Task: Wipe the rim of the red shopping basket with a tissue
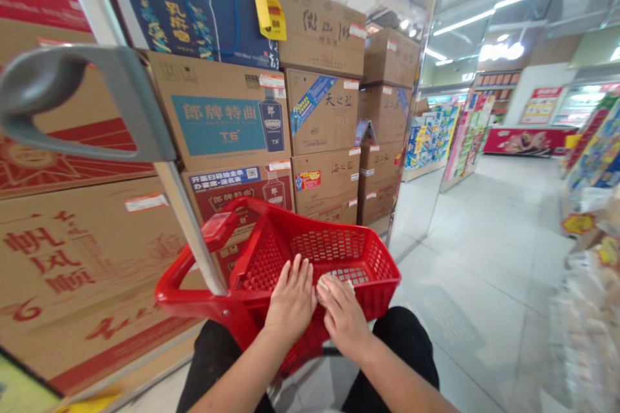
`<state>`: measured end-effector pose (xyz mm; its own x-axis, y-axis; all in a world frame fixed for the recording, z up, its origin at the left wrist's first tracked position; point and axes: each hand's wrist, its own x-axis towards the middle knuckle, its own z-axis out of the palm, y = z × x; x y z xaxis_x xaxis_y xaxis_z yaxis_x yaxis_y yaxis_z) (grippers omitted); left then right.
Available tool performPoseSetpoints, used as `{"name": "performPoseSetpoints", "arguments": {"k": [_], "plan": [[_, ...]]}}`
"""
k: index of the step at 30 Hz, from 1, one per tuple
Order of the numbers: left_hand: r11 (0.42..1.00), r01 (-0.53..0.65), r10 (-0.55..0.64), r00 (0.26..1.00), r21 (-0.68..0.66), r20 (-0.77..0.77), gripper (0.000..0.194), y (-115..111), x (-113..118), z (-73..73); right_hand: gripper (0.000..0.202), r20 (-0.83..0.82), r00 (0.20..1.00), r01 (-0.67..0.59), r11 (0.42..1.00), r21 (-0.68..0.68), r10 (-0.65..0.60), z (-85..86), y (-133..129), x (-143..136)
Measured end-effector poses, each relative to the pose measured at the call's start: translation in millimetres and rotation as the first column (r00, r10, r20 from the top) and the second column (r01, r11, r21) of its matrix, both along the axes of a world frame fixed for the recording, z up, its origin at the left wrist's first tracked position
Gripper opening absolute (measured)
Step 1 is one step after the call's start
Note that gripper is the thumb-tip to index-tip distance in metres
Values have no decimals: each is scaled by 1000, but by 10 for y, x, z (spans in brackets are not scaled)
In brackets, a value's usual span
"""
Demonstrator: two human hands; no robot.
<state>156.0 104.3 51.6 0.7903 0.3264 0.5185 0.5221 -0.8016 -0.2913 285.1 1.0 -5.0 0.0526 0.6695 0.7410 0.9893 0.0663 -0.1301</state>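
red basket cart (378, 286): stands close in front of the person, between the dark-trousered knees (409, 339); its near rim passes beneath both hands.

left hand (292, 295): laid over the near rim with fingers straight and close together; the grip is slack and wide, with nothing seen in it.

right hand (343, 311): fingers curled downward, just beside the left hand; the grip is narrow and holds the pale cloth.

pale cloth (349, 284): at the near rim, under the right fingers; mostly covered, so its full shape cannot be told, and its being cloth is judged from its soft edge.

stage of the work: judged to be under way at the near rim, where the cloth and both hands meet.

part done: cannot be told; no visible mark parts finished plastic from unfinished.

part left: also uncertain; the far rim (334, 224) and the grey handle (140, 116) lie apart from the cloth, though whether either needs attention is not shown.

metal pole (190, 226): rises at a slant from the cart's left end and carries the handle; neither hand touches it.

stacked cartons (322, 116): behind the cart, printed and bearing price tags (145, 202).

tiled floor (450, 271): pale, reaching away at the right.
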Motion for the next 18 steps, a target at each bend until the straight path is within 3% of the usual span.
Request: {"name": "performPoseSetpoints", "arguments": {"k": [5,10,15,18], "plan": [[1000,4,-4,1000,-18,4,49,-19,-3,29,69,-129,983,131,991,18,-127,9,44,-50],[999,5,-5,1000,-35,2,48,-30,-6,41,68,-67,996,58,994,-92,-65,98,53,-124],[999,6,-5,1000,-38,6,48,-33,-8,36,61,-172,940,280,955,-99,-294,126,46,-154],[999,3,-2,1000,-38,7,49,-32,-6,29,64,-103,961,244,964,-105,-255,93,22,-172]]}}
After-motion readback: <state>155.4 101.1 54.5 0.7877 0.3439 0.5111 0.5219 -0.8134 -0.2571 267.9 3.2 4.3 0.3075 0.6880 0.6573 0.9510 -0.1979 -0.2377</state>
